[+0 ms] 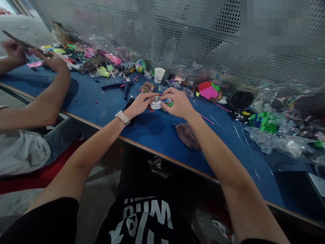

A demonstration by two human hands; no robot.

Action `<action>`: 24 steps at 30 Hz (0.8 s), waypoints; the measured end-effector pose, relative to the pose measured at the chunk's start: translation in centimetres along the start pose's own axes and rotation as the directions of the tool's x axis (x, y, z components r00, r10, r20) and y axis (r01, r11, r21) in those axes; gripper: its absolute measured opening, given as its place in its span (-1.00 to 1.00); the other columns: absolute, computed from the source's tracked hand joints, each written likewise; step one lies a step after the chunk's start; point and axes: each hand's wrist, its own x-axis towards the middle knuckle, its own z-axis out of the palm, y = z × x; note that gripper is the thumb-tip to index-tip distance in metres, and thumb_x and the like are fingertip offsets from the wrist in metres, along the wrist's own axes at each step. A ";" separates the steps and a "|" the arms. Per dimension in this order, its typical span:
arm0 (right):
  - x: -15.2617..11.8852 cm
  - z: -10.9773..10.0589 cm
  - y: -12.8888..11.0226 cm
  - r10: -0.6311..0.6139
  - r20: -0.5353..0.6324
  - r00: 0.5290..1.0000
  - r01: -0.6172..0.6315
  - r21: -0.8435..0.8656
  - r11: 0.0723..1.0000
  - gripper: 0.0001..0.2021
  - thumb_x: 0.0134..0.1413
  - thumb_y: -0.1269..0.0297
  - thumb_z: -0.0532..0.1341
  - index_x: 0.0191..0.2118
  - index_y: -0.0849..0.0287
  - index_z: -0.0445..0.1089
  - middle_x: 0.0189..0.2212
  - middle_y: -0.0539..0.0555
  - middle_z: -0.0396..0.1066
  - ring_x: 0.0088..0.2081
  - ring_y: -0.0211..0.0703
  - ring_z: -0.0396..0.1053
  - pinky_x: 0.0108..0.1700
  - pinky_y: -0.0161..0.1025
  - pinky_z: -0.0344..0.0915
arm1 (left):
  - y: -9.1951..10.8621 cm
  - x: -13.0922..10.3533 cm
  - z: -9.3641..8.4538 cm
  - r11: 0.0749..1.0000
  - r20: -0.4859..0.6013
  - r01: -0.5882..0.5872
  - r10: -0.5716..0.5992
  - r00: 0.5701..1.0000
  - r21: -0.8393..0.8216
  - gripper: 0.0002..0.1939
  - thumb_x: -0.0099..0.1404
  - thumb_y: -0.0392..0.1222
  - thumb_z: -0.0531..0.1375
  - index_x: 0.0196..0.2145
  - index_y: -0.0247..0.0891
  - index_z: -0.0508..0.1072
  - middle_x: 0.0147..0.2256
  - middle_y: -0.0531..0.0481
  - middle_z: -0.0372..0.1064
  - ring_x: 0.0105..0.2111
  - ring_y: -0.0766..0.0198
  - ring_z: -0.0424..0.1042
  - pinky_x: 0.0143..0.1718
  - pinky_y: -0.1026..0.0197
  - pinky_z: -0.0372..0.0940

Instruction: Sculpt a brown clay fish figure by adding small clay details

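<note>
My left hand (140, 105), with a pale band at its wrist, is closed around the left side of a small white piece (155, 103) with dark marks on its front. My right hand (177, 102) has its fingers bent against the right side of the same piece, held just above the blue table. Its exact kind cannot be made out. A green, multicoloured lump (167, 104) shows under my right fingers. Behind the hands lies a brown, rough lump (147, 87). A dark flat thing (129, 109) lies partly behind my left wrist.
A white cup (159, 75) and a multicoloured ball (140, 66) stand farther back. Blue-handled pliers-like tool (118, 85) lies left. A purplish-brown stone-like slab (187, 136) sits by my right forearm. Plastic wrappers (284, 140) crowd the right. Another person's arm (54, 86) reaches over the table's left.
</note>
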 end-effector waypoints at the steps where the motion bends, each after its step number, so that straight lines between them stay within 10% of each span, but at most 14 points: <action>1: 0.0 0.0 0.0 0.007 0.002 1.000 -0.007 0.022 1.000 -0.85 0.38 0.17 0.39 -0.08 0.03 0.72 0.07 0.19 0.64 0.08 0.23 0.59 0.22 0.18 0.48 | 0.0 0.0 0.0 1.000 -0.005 0.003 -0.003 1.000 0.025 -0.51 0.76 0.17 0.11 0.35 -0.10 0.63 -0.16 -0.15 0.71 -0.32 0.17 0.67 -0.21 0.09 0.60; 9: 0.2 0.8 -0.5 0.256 0.090 0.963 -0.271 0.359 0.893 -0.18 0.16 -0.08 0.57 0.45 0.07 0.41 -0.11 0.14 0.70 -0.28 0.07 0.58 -0.12 0.04 0.55 | -0.4 0.0 0.0 0.999 -0.092 -0.040 0.038 0.995 -0.023 -0.56 0.73 0.21 0.13 0.33 -0.06 0.43 -0.14 -0.11 0.61 -0.40 0.24 0.57 -0.36 0.15 0.49; 15: 0.8 1.2 -0.2 0.286 0.057 0.956 -0.279 0.470 0.837 -0.32 0.14 -0.16 0.51 0.25 0.18 0.61 -0.23 0.12 0.66 -0.42 -0.11 0.42 -0.32 -0.14 0.38 | -0.5 -0.3 -0.5 0.901 -0.242 -0.300 0.381 0.892 0.313 -0.68 0.66 0.13 0.29 0.05 -0.16 0.65 0.15 -0.18 0.58 -0.11 0.19 0.61 -0.13 0.12 0.58; 24: 0.6 0.8 -0.2 0.255 0.074 0.964 -0.261 0.440 0.859 -0.38 0.17 -0.07 0.49 0.26 0.14 0.61 -0.24 0.05 0.61 -0.46 -0.23 0.22 -0.33 -0.21 0.25 | -1.2 0.6 -0.9 0.809 -0.189 -0.352 0.482 0.856 0.471 -0.79 0.64 -0.04 0.35 -0.10 -0.22 0.68 0.11 -0.21 0.59 0.14 0.08 0.61 0.28 -0.07 0.56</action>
